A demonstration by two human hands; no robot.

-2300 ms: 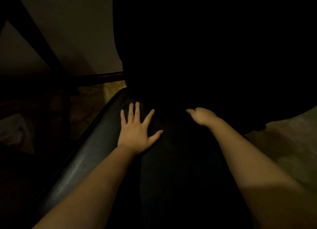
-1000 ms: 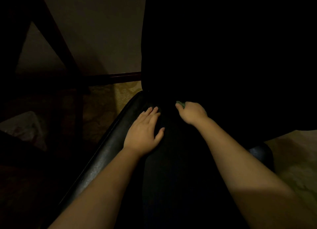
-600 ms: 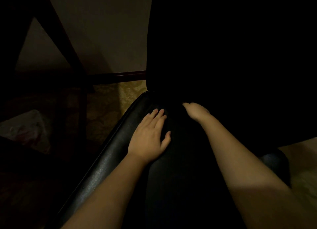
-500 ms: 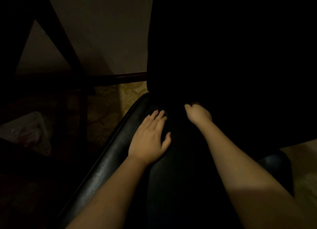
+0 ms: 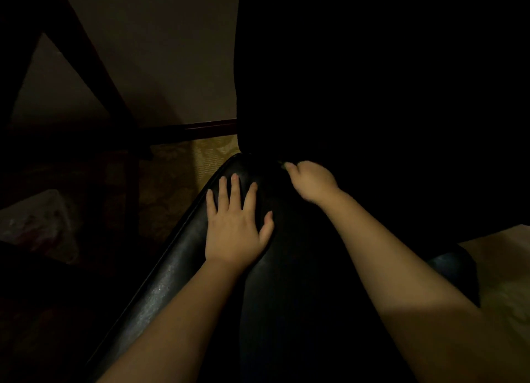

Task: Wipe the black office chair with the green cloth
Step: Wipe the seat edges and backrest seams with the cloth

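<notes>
The room is very dark. The black office chair (image 5: pixel 172 271) fills the middle of the view, its shiny seat running toward me and its backrest rising as a black mass at the top right. My left hand (image 5: pixel 235 225) lies flat on the seat's back left part, fingers spread. My right hand (image 5: pixel 311 183) is closed at the crease between seat and backrest. Only a small dark tip of the green cloth (image 5: pixel 282 164) shows past its fingers.
A dark wooden table frame (image 5: pixel 94 76) stands at the left before a pale wall. Patterned carpet (image 5: pixel 206 159) shows beside the seat. A pale bag-like bundle (image 5: pixel 37 222) lies on the floor at the far left. Lighter floor (image 5: pixel 504 256) shows at the right.
My left hand's fingers have spread apart on the seat. My right hand has stayed at the seat-back crease, shifting slightly, with the cloth tip showing again.
</notes>
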